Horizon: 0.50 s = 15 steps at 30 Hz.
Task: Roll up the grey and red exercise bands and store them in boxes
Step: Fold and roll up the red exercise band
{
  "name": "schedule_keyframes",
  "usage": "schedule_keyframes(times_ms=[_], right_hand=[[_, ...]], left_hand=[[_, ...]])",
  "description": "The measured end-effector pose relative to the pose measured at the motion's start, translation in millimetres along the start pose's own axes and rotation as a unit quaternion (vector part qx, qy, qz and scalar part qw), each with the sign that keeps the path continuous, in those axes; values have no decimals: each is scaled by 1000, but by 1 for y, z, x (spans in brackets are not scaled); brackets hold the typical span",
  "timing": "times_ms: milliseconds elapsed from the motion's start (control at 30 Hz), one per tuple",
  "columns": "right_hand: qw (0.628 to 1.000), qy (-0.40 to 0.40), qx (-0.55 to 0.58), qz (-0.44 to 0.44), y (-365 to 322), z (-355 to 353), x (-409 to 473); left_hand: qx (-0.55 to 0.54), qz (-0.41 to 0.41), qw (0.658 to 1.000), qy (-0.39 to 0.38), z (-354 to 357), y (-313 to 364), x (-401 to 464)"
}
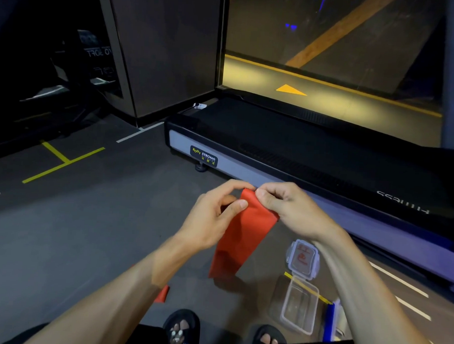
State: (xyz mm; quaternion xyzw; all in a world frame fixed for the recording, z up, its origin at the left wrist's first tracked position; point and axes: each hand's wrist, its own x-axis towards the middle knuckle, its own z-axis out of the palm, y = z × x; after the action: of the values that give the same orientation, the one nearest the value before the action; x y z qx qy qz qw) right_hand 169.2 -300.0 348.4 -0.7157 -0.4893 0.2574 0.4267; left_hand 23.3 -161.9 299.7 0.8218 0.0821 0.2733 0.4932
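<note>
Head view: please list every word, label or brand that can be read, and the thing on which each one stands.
"BODY STRONG": badge on the treadmill base; small characters beneath unreadable.
"FITNESS", upside down, partly shadowed: treadmill side rail.
"SOFT", mirrored, dim: dark panel at upper left.
"EVERY", upside down, cut off: sandal.
Red print: box lid, too blurred.

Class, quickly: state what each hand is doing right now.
Left hand: pinching the top end of the flat red rubber exercise band.
Right hand: pinching the same end.
</note>
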Motion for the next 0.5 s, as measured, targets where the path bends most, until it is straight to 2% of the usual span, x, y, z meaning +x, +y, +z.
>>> schedule_keyframes(times_ms=[267,400,500], right_hand=[[997,50,-56,-32,1,5,0],[986,92,-135,-42,0,7,1],[980,120,-152,-44,-1,9,2]], left_hand=[[53,-26,997,42,0,2,-1],[-25,-57,997,48,4,1,-1],[-83,-57,994,42,5,2,1]])
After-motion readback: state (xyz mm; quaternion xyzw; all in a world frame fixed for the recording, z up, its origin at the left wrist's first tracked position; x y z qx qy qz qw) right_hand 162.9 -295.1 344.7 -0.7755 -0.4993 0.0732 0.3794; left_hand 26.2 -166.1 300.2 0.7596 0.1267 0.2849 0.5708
